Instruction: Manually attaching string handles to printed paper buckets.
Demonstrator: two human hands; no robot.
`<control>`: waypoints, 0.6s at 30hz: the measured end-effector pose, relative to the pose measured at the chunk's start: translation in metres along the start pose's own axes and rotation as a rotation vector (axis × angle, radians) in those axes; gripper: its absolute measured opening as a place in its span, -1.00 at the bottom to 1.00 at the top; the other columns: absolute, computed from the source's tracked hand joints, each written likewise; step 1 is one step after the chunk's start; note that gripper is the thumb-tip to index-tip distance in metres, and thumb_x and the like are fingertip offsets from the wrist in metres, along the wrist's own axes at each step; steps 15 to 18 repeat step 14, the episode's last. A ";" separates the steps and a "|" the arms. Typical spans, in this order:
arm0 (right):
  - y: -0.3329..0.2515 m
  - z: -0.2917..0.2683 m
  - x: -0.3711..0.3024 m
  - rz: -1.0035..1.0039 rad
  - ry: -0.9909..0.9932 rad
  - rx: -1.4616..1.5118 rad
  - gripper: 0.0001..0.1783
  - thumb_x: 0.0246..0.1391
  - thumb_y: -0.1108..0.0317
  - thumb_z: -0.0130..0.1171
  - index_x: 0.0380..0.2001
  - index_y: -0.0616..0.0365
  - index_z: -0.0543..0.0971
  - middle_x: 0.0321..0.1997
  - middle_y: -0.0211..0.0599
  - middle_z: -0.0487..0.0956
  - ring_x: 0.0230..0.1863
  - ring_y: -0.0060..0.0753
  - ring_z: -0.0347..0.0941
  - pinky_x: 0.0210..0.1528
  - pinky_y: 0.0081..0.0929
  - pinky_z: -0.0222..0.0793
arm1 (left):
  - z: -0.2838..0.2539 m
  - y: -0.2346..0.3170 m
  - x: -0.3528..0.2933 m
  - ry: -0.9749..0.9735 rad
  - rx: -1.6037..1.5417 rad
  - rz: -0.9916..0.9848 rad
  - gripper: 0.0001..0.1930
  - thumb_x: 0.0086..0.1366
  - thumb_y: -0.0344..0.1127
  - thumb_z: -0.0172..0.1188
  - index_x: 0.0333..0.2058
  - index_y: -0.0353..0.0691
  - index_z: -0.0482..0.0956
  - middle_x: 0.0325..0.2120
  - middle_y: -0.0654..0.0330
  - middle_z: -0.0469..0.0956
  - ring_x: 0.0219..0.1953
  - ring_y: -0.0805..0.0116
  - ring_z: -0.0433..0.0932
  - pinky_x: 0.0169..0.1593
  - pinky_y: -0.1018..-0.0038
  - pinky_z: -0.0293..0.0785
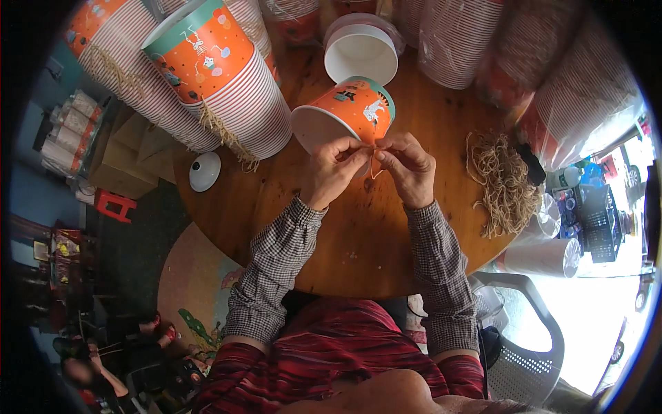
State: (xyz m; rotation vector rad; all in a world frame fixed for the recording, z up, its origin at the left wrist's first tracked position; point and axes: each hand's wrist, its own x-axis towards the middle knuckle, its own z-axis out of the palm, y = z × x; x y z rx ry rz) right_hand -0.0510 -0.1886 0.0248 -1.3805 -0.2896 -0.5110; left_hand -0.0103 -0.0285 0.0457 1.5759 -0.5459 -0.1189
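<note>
An orange paper bucket [348, 103] with a green band and a skeleton print lies tilted on the table, its white mouth toward the left. Just in front of it, both my hands are closed in a pinch, fingertips almost touching. My left hand [334, 169] and my right hand [410, 169] grip a thin orange cord [374, 171], which hangs in a small loop between them. Whether the cord passes through the bucket's wall is hidden by my fingers. To the right of my right hand sits a tangled heap of tan twine cords [507, 186].
Nested bucket stacks [238, 86] with twine cords hanging from them stand at the left. A white bucket [362, 55] faces me at the back, among plastic-wrapped stacks [460, 41]. A white lid [205, 171] lies near the left table edge. A grey chair [531, 345] stands right.
</note>
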 end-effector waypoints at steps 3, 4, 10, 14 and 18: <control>0.003 -0.005 0.000 -0.127 -0.033 -0.199 -0.86 -0.01 0.56 0.26 -0.32 0.24 0.57 -0.32 -0.42 0.49 -0.35 -0.64 0.45 -0.33 -0.70 0.39 | 0.005 0.001 -0.001 -0.015 -0.017 0.015 -0.85 0.26 -0.39 0.17 -0.31 -0.38 0.57 -0.46 0.29 0.58 -0.39 0.61 0.52 -0.33 0.66 0.45; 0.002 -0.004 0.000 -0.116 0.017 -0.164 -0.88 -0.01 0.56 0.25 -0.33 0.24 0.57 -0.34 -0.42 0.49 -0.36 -0.65 0.44 -0.35 -0.70 0.38 | 0.007 0.002 -0.001 0.029 0.014 0.085 -0.87 0.24 -0.40 0.17 -0.31 -0.37 0.57 -0.47 0.28 0.59 -0.41 0.58 0.53 -0.33 0.64 0.45; -0.007 -0.010 0.001 -0.103 0.201 -0.088 -0.93 0.00 0.58 0.23 -0.40 0.24 0.58 -0.37 -0.42 0.48 -0.42 -0.64 0.41 -0.38 -0.65 0.36 | 0.000 -0.002 0.000 0.157 0.439 0.344 -0.89 0.19 -0.44 0.19 -0.30 -0.30 0.56 -0.42 0.19 0.61 -0.42 0.36 0.59 -0.33 0.52 0.48; -0.015 -0.012 0.004 -0.295 0.026 -0.521 -0.89 0.00 0.52 0.26 -0.35 0.18 0.59 -0.32 -0.37 0.52 -0.40 -0.46 0.44 -0.35 -0.61 0.39 | -0.008 -0.003 -0.001 0.150 0.447 0.218 -0.84 0.17 -0.37 0.24 -0.29 -0.29 0.56 -0.37 0.17 0.63 -0.37 0.34 0.61 -0.31 0.46 0.51; -0.015 -0.012 0.004 -0.295 0.026 -0.521 -0.89 0.00 0.52 0.26 -0.35 0.18 0.59 -0.32 -0.37 0.52 -0.40 -0.46 0.44 -0.35 -0.61 0.39 | -0.008 -0.003 -0.001 0.150 0.447 0.218 -0.84 0.17 -0.37 0.24 -0.29 -0.29 0.56 -0.37 0.17 0.63 -0.37 0.34 0.61 -0.31 0.46 0.51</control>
